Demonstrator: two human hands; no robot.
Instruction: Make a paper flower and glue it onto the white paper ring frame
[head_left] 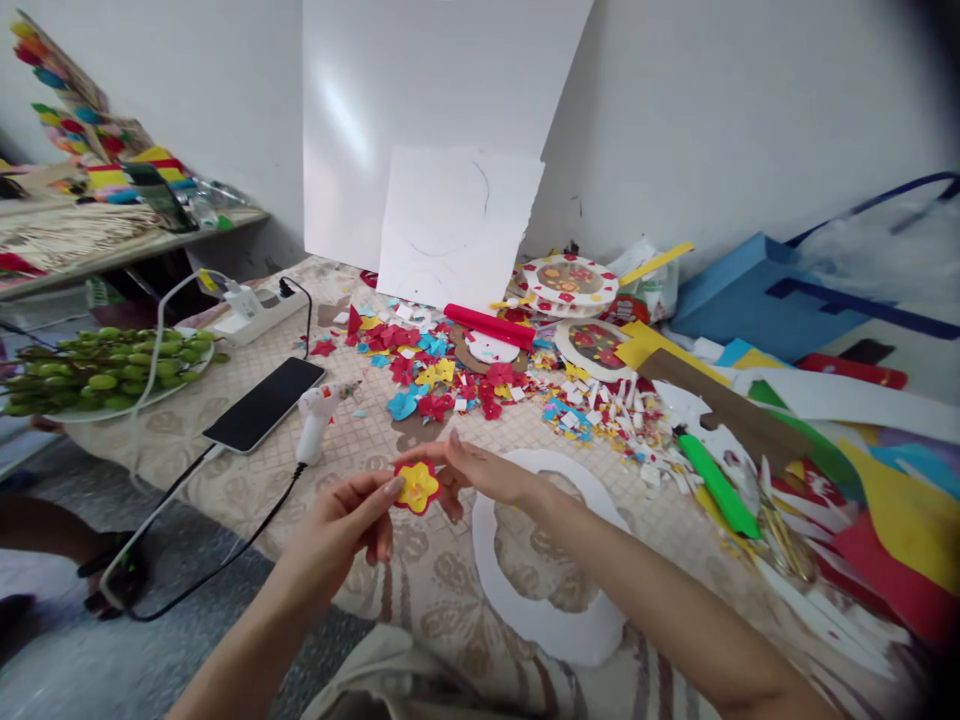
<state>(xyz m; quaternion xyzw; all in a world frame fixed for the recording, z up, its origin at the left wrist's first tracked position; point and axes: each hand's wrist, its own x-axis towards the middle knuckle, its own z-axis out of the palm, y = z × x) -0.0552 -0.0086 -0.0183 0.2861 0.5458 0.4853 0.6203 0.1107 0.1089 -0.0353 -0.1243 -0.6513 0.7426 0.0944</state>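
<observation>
Both hands were up over the near edge of the beige patterned desk [420, 590]. My left hand [341, 530] pinched the small red paper flower with a yellow flower on top [417, 487], fingers closed on its left side. My right hand [480, 470] was half curled, fingertips on its right side. Yellow sat on red, so that piece looked layered. The white paper ring [551, 620] lay bare just beside it. The pile of loose red, blue and yellow paper flowers [420, 375] lay unused farther back, with the white glue gun [319, 415] to the left.
</observation>
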